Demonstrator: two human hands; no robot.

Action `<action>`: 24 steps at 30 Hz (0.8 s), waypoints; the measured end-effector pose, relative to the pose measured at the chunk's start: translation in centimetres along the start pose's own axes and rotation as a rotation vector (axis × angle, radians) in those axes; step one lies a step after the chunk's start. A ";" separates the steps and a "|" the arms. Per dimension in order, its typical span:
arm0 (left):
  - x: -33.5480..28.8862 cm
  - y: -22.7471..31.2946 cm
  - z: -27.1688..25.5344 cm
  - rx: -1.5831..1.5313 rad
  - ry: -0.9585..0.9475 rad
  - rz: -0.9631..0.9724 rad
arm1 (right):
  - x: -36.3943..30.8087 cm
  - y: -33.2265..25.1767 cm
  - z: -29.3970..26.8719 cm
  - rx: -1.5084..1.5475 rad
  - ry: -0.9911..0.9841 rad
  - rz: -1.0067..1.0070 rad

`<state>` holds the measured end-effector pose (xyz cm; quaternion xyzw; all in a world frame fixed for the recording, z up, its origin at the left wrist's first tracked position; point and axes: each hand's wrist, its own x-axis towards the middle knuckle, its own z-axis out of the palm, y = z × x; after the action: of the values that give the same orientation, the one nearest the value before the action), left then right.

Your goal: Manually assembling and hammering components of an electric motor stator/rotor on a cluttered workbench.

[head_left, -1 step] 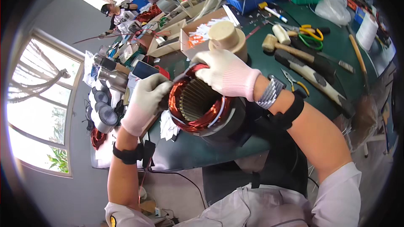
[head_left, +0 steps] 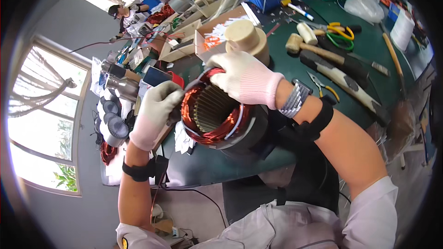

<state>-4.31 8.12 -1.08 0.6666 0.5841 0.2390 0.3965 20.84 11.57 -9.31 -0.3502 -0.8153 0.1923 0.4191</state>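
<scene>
A motor stator [head_left: 258, 131] lies tilted on the bench in front of me, its slotted bore facing up toward me. Red-brown copper windings [head_left: 188, 110] ring the opening, with a pale sleeve or tie over the near right part. My right hand [head_left: 244, 77], in a white knitted glove, curls its fingers over the far rim and grips the windings there. At the left rim, my gloved left hand [head_left: 154, 110] has thumb and forefinger pinched together. Whatever lies between those fingers is hidden; a dark edge shows beside them.
Beyond the stator stand a cream stepped cylinder [head_left: 244, 37] and a box of paper slips [head_left: 200, 41]. On the right lie a mallet [head_left: 318, 53], pliers [head_left: 323, 87], scissors [head_left: 341, 34] and a thread cone [head_left: 402, 30]. Another person [head_left: 131, 18] works at the far left.
The view has shifted slightly, so the stator and bench sit a little further left. Both hands keep nearly the same places at the stator's rim; the left fingers sit slightly further from the windings.
</scene>
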 end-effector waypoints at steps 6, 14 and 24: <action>1.0 -2.1 -0.1 -0.107 0.020 0.042 | 0.1 0.4 0.1 -0.051 -0.026 -0.005; 0.2 -1.2 1.0 0.118 0.106 0.146 | 0.1 1.0 1.1 -0.117 0.001 -0.028; 0.8 2.1 0.5 0.182 0.002 -0.028 | 0.1 0.0 0.3 -0.179 -0.051 -0.062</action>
<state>-2.57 8.77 0.21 0.6916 0.6131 0.1800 0.3369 20.57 11.67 -9.46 -0.3556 -0.8500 0.1144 0.3713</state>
